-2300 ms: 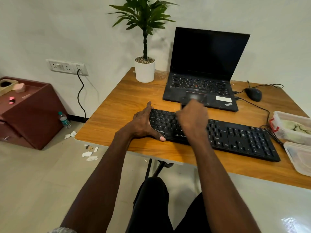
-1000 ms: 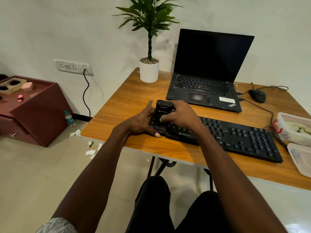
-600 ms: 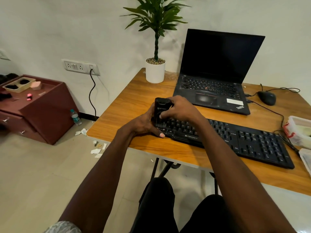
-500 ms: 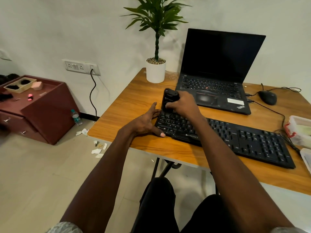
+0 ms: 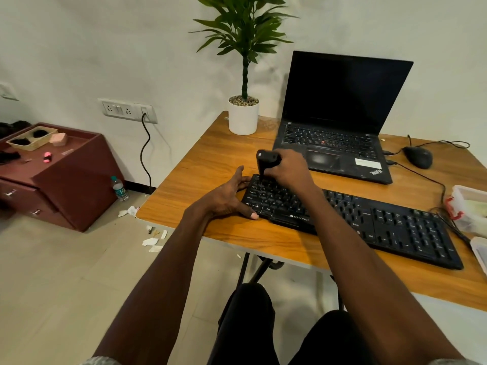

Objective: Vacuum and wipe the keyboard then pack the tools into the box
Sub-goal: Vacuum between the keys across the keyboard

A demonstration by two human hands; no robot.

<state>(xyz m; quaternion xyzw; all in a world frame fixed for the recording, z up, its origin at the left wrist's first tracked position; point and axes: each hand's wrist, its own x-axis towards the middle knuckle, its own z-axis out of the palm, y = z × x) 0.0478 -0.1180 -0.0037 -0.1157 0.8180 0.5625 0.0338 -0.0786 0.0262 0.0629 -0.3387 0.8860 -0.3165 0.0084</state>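
A long black keyboard point(image 5: 369, 217) lies across the wooden table point(image 5: 210, 164). My right hand point(image 5: 286, 171) grips a small black handheld vacuum point(image 5: 266, 160), held upright with its lower end on the keys at the keyboard's far left corner. My left hand point(image 5: 229, 198) rests flat on the table against the keyboard's left end, thumb at the front edge, fingers spread, holding nothing. At the right edge a clear plastic box point(image 5: 469, 209) with a red clip holds a pale cloth; its lid point(image 5: 481, 248) lies in front of it.
An open black laptop point(image 5: 340, 122) stands behind the keyboard, a potted plant point(image 5: 243, 114) at the table's back left corner, a wired mouse point(image 5: 419, 156) at the back right. Cables run along the right side. A maroon cabinet point(image 5: 58, 177) and paper scraps are on the floor at left.
My right hand has carried the vacuum from the middle keys to the keyboard's left end and then up to its far left corner. My left hand has stayed at the left end.
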